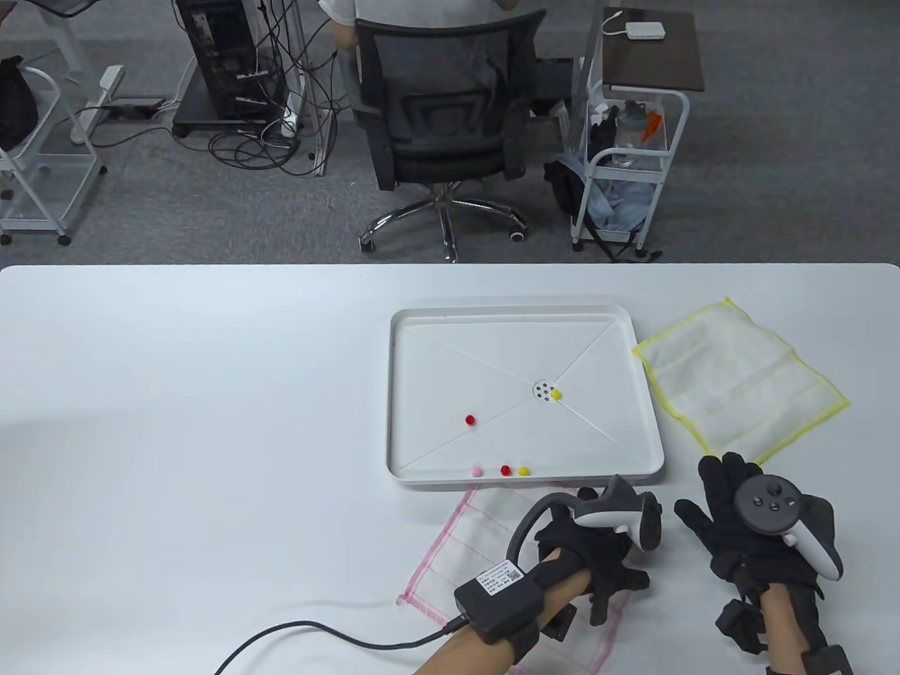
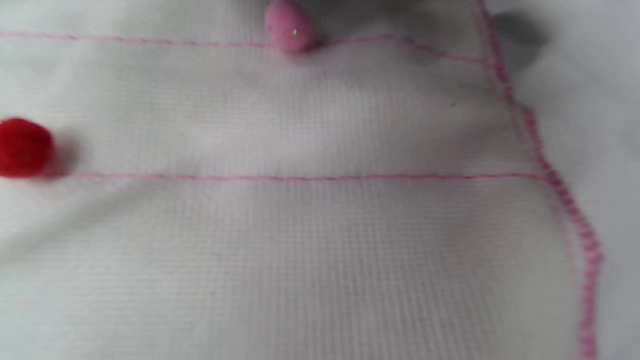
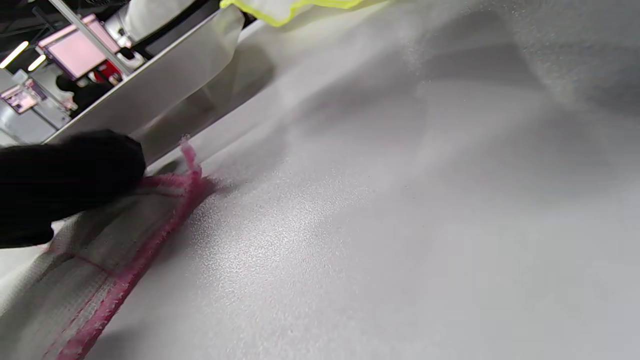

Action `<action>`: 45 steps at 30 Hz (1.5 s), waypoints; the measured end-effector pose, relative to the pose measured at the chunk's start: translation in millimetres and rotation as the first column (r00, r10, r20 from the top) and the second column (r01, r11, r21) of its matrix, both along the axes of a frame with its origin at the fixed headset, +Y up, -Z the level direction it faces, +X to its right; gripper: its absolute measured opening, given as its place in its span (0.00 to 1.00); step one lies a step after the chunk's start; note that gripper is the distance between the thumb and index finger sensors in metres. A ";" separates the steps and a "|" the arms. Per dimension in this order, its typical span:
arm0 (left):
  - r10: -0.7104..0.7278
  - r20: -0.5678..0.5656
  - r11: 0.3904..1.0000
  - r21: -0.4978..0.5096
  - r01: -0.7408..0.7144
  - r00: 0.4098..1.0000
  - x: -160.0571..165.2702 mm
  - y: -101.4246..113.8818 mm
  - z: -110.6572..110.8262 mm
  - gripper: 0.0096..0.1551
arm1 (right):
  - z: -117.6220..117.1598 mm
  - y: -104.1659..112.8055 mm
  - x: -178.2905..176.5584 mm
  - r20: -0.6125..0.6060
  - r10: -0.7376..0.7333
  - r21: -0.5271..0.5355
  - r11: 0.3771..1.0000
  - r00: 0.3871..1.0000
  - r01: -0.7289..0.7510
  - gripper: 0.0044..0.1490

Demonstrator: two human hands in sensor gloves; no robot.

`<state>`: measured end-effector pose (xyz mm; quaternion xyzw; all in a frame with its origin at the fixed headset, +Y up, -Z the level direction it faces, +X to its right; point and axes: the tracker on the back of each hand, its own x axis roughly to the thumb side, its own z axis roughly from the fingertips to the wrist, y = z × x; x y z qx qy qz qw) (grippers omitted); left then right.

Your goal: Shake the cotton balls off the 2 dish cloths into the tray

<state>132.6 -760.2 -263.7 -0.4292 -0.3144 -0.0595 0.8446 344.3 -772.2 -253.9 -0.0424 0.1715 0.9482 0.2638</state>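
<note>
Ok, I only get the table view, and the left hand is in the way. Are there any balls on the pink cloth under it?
Observer: Yes, two. The left wrist view shows a pink ball and a red ball lying on the pink cloth.
Operator: Is somebody holding the cloth's corner?
Observer: The right wrist view shows a gloved finger on the frayed corner, close to the tray. I cannot tell which hand it belongs to.
</note>
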 end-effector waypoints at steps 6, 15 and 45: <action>0.259 0.013 0.962 0.085 -0.259 0.966 -42.3 55.6 4.4 0.48 | 7.0 15.6 -22.7 -0.045 0.084 0.132 0.988 0.995 -0.077 0.51; 0.192 -0.116 0.900 0.418 -0.128 0.974 -144.7 56.6 25.6 0.52 | 31.4 22.2 -107.7 -0.269 0.374 0.118 0.927 0.888 -0.355 0.53; 0.193 -0.491 0.961 0.268 -0.063 0.850 -170.3 2.1 37.2 0.44 | 27.3 3.8 -141.1 -0.246 0.433 0.098 0.901 0.867 -0.422 0.35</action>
